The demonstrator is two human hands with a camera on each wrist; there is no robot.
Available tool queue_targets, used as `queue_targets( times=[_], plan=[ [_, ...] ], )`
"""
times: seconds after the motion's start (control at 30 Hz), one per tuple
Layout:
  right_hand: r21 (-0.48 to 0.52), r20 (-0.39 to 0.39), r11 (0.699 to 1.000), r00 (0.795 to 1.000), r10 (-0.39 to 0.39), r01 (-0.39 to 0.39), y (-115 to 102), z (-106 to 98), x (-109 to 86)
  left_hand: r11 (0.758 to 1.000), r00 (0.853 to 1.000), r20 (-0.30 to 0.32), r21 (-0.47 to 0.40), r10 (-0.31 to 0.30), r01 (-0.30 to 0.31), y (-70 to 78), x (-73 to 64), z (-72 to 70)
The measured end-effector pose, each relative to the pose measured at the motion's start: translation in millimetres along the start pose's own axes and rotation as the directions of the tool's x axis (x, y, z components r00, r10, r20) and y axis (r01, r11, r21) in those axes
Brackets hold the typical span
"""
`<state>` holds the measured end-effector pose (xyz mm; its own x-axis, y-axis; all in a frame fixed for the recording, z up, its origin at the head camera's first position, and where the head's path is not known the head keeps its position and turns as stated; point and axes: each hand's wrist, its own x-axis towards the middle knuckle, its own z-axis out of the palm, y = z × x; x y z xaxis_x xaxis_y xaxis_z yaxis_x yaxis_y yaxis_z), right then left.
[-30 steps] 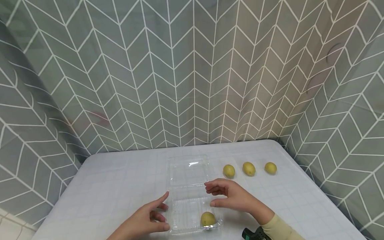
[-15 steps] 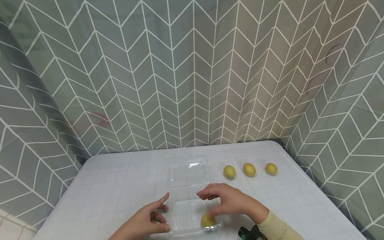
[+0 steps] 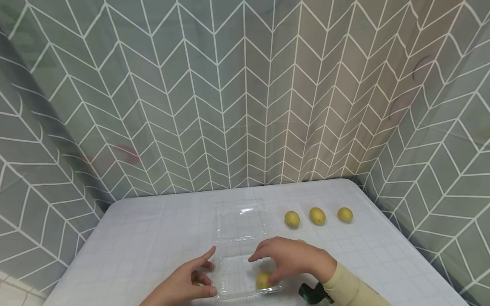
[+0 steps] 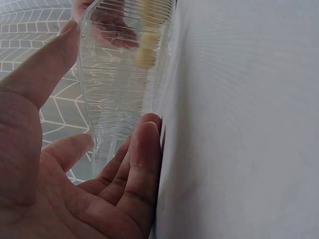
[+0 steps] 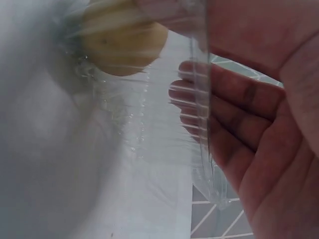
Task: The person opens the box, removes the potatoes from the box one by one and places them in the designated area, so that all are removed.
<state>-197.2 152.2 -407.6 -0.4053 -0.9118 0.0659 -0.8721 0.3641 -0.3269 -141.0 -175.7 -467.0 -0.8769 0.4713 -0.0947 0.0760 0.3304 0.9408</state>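
Observation:
An open clear plastic clamshell box (image 3: 239,265) lies on the table, its lid folded back. One yellow lemon (image 3: 262,280) sits in the near right corner of the box. My right hand (image 3: 292,257) reaches over the right wall, thumb at the lemon and fingers spread above the tray. Seen through the plastic in the right wrist view, the thumb overlaps the lemon (image 5: 122,42) and the other fingers stand apart from it. My left hand (image 3: 187,278) rests along the left side of the box. In the left wrist view, thumb and fingertips touch its rim (image 4: 84,89).
Three more lemons lie in a row at the back right: the left one (image 3: 292,219), the middle one (image 3: 317,216) and the right one (image 3: 345,215). Another yellow patch (image 3: 301,241) shows behind my right hand. A patterned curtain (image 3: 245,93) surrounds the white-covered table (image 3: 153,229).
My right hand has moved left and down, from above the right edge of the box to the lemon inside it. The left hand has stayed at the box's left side.

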Motion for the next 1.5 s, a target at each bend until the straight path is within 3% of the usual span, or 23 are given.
queue_targets(
  times=[0.27, 0.57, 0.87, 1.07, 1.2, 1.33, 1.5],
  plan=[
    [-0.067, -0.024, 0.998, 1.0, 0.004, -0.006, -2.0, 6.1, 6.4, 1.0, 1.0, 0.003, -0.007, -0.003, 0.003, 1.0, -0.2, -0.1],
    [-0.105, -0.01, 0.993, 0.999, -0.046, 0.044, 2.1, 14.2, 11.6, 0.999, 1.0, -0.001, -0.031, -0.031, 0.031, 2.4, 0.4, 1.0],
    [-0.202, 0.044, 0.978, 0.998, -0.047, 0.055, -4.1, 10.0, 12.2, 1.0, 1.0, 0.009, -0.014, 0.008, -0.008, 0.6, -1.1, 0.2],
    [-0.213, 0.041, 0.977, 0.999, -0.009, 0.017, -5.2, 10.9, 14.9, 1.0, 1.0, 0.01, -0.004, 0.009, -0.009, 0.8, -0.5, 0.0],
    [-0.148, -0.024, 0.989, 1.0, -0.004, 0.0, -0.9, 13.7, 14.5, 1.0, 1.0, 0.007, -0.009, -0.016, 0.016, 1.6, 0.4, -0.1],
    [0.037, -0.138, 0.999, 0.99, 0.003, 0.002, 5.9, 17.8, 12.3, 0.999, 0.999, 0.005, -0.012, -0.036, 0.036, 1.5, 0.9, -0.3],
    [0.305, -0.289, 0.951, 0.956, 0.046, 0.047, 10.8, 19.5, 8.1, 0.999, 0.999, 0.001, -0.008, -0.042, 0.042, 1.2, 1.3, 0.1]
  ],
)
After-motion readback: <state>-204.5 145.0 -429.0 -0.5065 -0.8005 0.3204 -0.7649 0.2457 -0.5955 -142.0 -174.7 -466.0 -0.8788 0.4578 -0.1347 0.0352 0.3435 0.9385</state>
